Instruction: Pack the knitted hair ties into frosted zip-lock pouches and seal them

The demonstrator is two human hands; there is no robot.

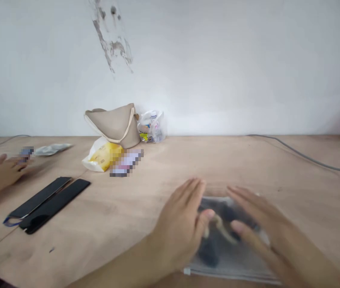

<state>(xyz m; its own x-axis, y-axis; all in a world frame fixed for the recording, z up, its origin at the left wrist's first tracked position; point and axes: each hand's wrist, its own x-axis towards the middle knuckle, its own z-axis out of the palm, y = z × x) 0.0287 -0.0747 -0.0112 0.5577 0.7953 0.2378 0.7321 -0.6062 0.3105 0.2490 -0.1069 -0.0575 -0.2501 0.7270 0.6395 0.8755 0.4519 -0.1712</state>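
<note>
A clear plastic zip bag (pixel 232 260) lies flat on the wooden table, its zip edge toward me and a small white slider at the near left corner. Something dark with a pale cord-like strip shows blurrily through the plastic. My left hand (pixel 184 220) rests on the bag's left side, fingers stretched forward and thumb over the middle. Over the right side is my right hand (pixel 256 220), its fingers extended and slightly smeared by motion. Neither hand grips anything; whether the right palm presses on the bag I cannot tell.
Two long dark flat objects (pixel 55 204) lie at left, near another person's hand (pixel 4 172). Farther back are a beige bag (pixel 112 122), a yellow-and-white packet (pixel 103 156) and a plastic bag with a bottle (pixel 153 126). A grey cable (pixel 302 154) crosses the right rear.
</note>
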